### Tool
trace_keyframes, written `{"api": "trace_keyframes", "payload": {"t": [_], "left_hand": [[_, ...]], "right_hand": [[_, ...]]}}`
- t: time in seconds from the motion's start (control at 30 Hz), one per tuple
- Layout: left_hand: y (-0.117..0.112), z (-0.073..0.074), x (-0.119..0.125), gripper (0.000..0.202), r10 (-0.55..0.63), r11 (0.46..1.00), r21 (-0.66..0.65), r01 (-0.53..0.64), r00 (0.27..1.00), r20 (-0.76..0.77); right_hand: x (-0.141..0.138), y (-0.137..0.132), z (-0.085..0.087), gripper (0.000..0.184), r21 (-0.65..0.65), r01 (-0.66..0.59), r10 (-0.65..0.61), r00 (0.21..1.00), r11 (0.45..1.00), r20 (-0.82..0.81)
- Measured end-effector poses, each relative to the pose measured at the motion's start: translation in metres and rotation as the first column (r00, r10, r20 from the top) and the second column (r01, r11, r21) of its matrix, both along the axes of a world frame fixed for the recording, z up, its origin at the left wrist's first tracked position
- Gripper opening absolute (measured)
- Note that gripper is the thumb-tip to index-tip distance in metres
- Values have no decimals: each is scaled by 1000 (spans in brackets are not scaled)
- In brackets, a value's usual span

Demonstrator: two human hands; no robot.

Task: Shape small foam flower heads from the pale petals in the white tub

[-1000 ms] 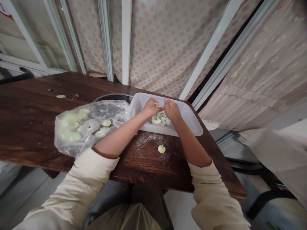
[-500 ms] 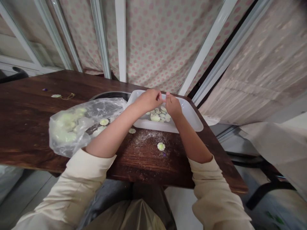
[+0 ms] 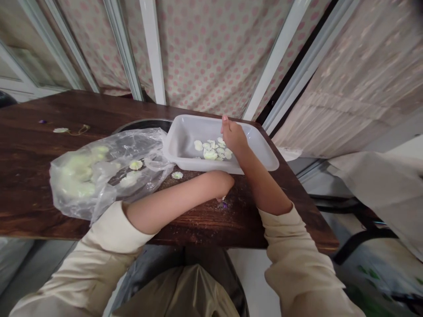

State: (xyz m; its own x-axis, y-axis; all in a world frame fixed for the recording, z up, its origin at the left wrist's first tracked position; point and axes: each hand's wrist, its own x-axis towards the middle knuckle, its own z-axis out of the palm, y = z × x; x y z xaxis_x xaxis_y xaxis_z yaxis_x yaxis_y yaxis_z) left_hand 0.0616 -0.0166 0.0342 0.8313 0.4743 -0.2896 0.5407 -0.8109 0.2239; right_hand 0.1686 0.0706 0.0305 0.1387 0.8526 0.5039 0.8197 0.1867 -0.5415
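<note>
My left hand [image 3: 222,186] reaches down to the dark wooden table in front of the white tray [image 3: 178,163]. Its fingers point down and are mostly hidden behind its back. A bit of a pale flower shows at its fingertips, beside a small purple piece [image 3: 224,205]. Over the tray, my right hand [image 3: 234,135] is closed with the thumb up; whatever it holds, if anything, cannot be made out. Several pale yellow-green flower heads [image 3: 211,155] lie in the tray below it.
Left of the tray, a clear plastic bag [image 3: 99,169] holds more pale flowers. A loose flower head [image 3: 177,175] lies near the tray's front left corner. Farther left on the table [image 3: 29,176] is a white flower [image 3: 61,130] by a thin stringy piece [image 3: 81,130]. White grains dust the wood.
My left hand has left my right hand above the tray and come down toward me, over the flower on the table. The right hand stays above the tray. The view has shifted slightly.
</note>
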Motion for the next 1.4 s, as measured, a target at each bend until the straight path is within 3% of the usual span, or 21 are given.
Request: {"api": "trace_keyframes", "payload": {"t": [0.1,0.23,0.4,0.53,0.6,0.73,0.83,1.0,1.2,1.4], "left_hand": [[5,0,4,51,-29,996,79,43,986,-164],[7,5,3,35,-88,994,49,99,977,-196],[12,3,2,40,-134,986,-123,113,975,-179],[10,-5,8,41,-286,911,-363,198,936,-206],[9,-8,10,42,-330,887,-401,229,922,-203],[12,-7,9,47,-193,969,-192,157,964,-185],[14,-6,8,49,-158,987,-56,153,983,-97],[5,-8,10,40,-274,951,-187,246,952,-138],[13,-11,10,46,-211,977,-24,210,976,-58],[11,-22,15,40,-327,933,-151,326,945,16]], "right_hand": [[0,1,0,58,3,-11,11,1000,1000,8],[0,1,1,56,-30,-14,14,1000,999,3],[-1,0,3,53,-64,4,-3,1000,998,14],[-2,-2,5,54,-82,19,-14,998,996,57],[-2,-2,5,55,-86,23,-17,998,996,66],[-3,-2,5,57,-91,11,-4,997,996,79],[-2,-2,5,57,-79,-7,13,997,997,81],[-3,-3,5,59,-93,-12,19,997,996,78],[-3,-2,4,60,-98,-6,12,998,995,68],[-2,-1,4,58,-93,-11,19,996,996,84]]}}
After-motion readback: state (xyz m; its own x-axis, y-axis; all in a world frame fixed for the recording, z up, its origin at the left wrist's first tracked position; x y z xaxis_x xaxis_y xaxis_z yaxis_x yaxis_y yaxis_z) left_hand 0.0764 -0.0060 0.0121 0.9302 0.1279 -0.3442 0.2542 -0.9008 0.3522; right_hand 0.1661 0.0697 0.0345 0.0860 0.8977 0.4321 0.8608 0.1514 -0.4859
